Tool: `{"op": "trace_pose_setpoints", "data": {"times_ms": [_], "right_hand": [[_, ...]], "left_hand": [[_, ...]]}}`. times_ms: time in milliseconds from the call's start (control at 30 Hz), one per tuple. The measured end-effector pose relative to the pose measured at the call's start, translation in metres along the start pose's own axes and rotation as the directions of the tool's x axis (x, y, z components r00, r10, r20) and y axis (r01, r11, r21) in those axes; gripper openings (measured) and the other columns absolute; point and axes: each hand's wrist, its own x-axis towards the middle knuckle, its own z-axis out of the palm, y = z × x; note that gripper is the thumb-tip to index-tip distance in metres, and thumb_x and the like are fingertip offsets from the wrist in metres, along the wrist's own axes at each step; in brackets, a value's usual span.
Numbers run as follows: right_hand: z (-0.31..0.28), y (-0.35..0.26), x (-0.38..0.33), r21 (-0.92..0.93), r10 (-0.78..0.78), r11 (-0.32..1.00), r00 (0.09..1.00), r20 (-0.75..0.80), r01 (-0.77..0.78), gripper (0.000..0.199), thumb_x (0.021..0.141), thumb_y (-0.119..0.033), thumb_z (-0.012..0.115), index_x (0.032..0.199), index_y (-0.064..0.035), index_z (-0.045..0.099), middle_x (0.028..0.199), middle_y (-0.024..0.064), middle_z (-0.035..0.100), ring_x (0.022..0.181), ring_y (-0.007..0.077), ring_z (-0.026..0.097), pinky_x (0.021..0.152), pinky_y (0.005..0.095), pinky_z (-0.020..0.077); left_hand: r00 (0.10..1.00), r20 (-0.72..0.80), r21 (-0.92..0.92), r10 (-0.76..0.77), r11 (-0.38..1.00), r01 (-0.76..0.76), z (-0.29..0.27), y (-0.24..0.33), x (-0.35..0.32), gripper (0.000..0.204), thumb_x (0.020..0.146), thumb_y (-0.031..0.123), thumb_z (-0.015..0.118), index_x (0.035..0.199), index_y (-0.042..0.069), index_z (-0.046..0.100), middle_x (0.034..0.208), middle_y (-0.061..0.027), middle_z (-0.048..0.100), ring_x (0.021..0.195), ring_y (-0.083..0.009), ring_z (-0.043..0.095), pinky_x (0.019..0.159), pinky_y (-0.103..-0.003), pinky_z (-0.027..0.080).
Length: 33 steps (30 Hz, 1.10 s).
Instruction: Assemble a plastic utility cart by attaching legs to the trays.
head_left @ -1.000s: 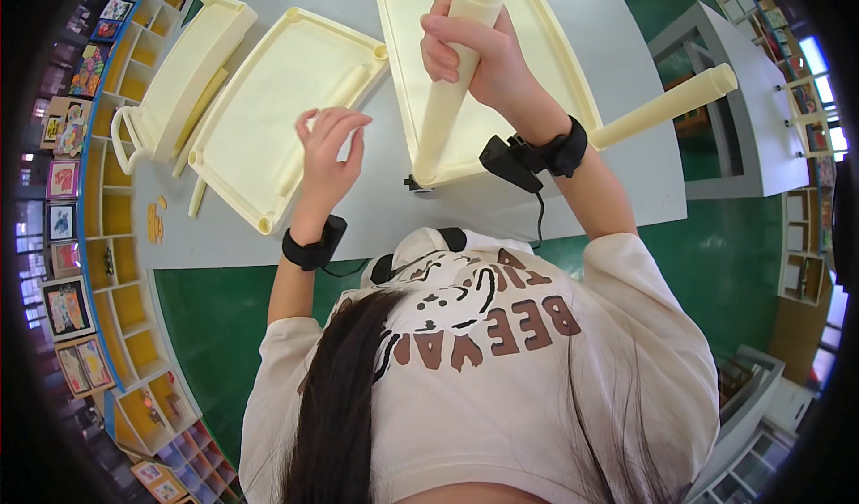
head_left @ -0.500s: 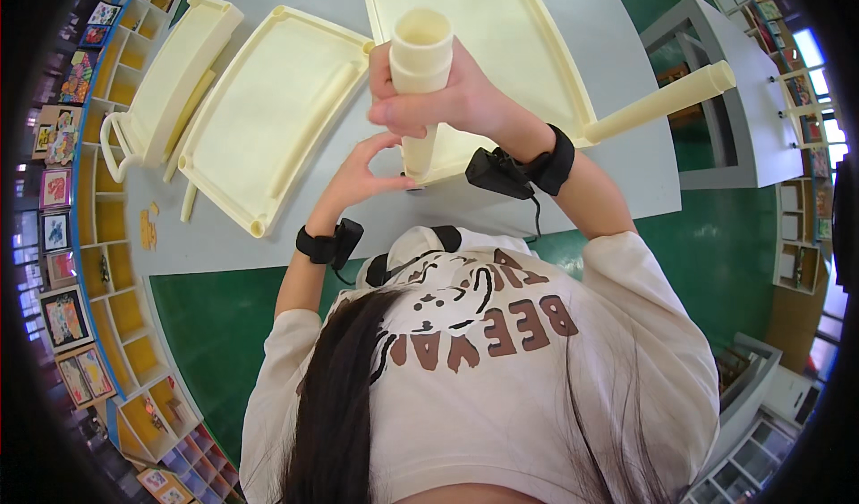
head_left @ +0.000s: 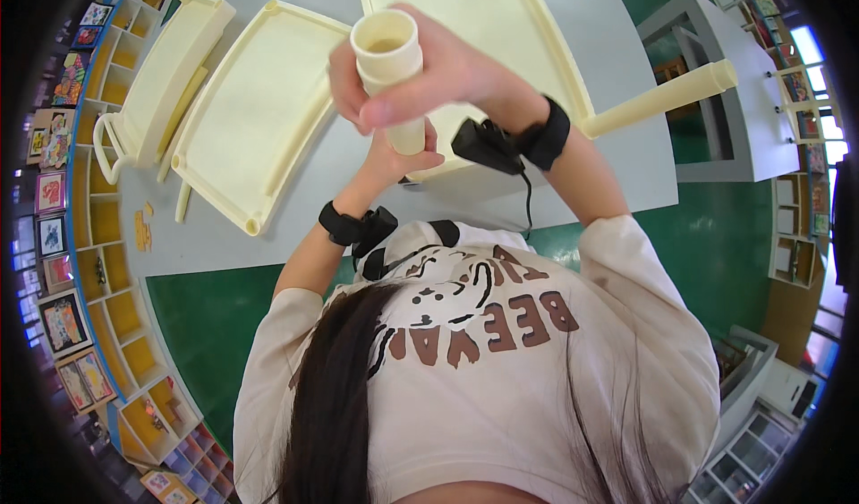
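Observation:
A cream plastic tube (head_left: 409,135) with a wider open collar at the top stands nearly upright before me. My right hand (head_left: 443,70) is wrapped round its upper part, just below the rim. Lower down, my left hand (head_left: 386,161) closes round the tube near its bottom end; some of its fingers are hidden behind it. The bottom end is at the near left corner of a large cream tray-like shelf (head_left: 483,30), and the joint there is mostly covered by my hand. From that shelf's near right corner rises a second cream tube (head_left: 662,101).
On the grey table (head_left: 224,246) to the left lies another cream shelf (head_left: 259,115). Beyond it are a narrow cream piece with a looped handle (head_left: 165,84) and thin rods (head_left: 182,124). Small brown pieces (head_left: 143,228) lie near the left edge. A grey cabinet (head_left: 716,93) stands at right.
My right hand and the tube's top have shifted left. My left hand, open beside the tube's base before, has moved right and closed round its lower part.

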Motion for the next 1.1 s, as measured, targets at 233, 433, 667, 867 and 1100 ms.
{"op": "trace_pose_setpoints", "data": {"times_ms": [233, 433, 667, 867, 1100], "right_hand": [[-0.002, -0.014, 0.023, 0.164, 0.103, 0.974, 0.954, 0.281, -0.153, 0.026, 0.068, -0.009, 0.059, 0.048, -0.0035, 0.044, 0.040, 0.0017, 0.041, 0.036, 0.0085, 0.039, 0.037, 0.0212, 0.0315], [0.002, -0.017, 0.004, 0.089, 0.014, 0.996, 0.995, 0.099, -0.023, 0.028, 0.068, -0.007, 0.057, 0.046, -0.0038, 0.040, 0.039, 0.0004, 0.038, 0.035, 0.0056, 0.035, 0.038, 0.0188, 0.0290], [0.008, -0.026, -0.017, 0.126, 0.013, 0.992, 1.000, 0.003, -0.013, 0.025, 0.066, -0.001, 0.055, 0.047, -0.0036, 0.039, 0.039, 0.0006, 0.039, 0.034, 0.0062, 0.034, 0.036, 0.0196, 0.0254], [0.011, -0.029, -0.021, 0.067, -0.028, 0.997, 0.998, -0.052, 0.031, 0.024, 0.066, 0.000, 0.055, 0.048, -0.0031, 0.040, 0.041, 0.0004, 0.039, 0.034, 0.0062, 0.035, 0.035, 0.0196, 0.0250], [0.028, -0.033, -0.021, -0.032, -0.004, 0.999, 0.968, -0.250, -0.004, 0.024, 0.065, -0.002, 0.056, 0.048, -0.0034, 0.039, 0.042, -0.0006, 0.039, 0.036, 0.0057, 0.034, 0.036, 0.0200, 0.0236]], "left_hand": [[0.988, 0.092, -0.167, -0.127, 0.976, 0.141, -0.008, 0.001, 0.001, 0.025, 0.049, 0.007, 0.066, 0.071, 0.001, 0.057, 0.059, 0.0005, 0.050, 0.053, -0.0073, 0.043, 0.048, -0.021, 0.034], [0.964, 0.245, -0.118, -0.102, 0.984, 0.134, -0.008, 0.002, 0.005, 0.025, 0.052, 0.010, 0.069, 0.071, 0.005, 0.055, 0.060, 0.0017, 0.048, 0.052, -0.0056, 0.043, 0.047, -0.019, 0.033], [0.949, -0.184, -0.253, -0.255, 0.946, 0.205, -0.041, -0.082, -0.001, 0.060, 0.059, 0.015, 0.068, 0.112, 0.005, 0.041, 0.104, -0.0062, 0.047, 0.092, -0.0152, 0.043, 0.072, -0.028, 0.038], [0.780, -0.602, 0.133, -0.172, 0.942, 0.310, -0.033, -0.139, 0.020, 0.049, 0.068, 0.015, 0.062, 0.109, 0.003, 0.040, 0.102, -0.0084, 0.044, 0.083, -0.0168, 0.048, 0.066, -0.028, 0.040], [0.746, -0.498, -0.287, -0.441, 0.896, 0.338, -0.023, -0.138, 0.037, 0.034, 0.068, 0.016, 0.061, 0.093, 0.002, 0.042, 0.088, -0.0069, 0.045, 0.073, -0.0155, 0.047, 0.061, -0.028, 0.039]]}}
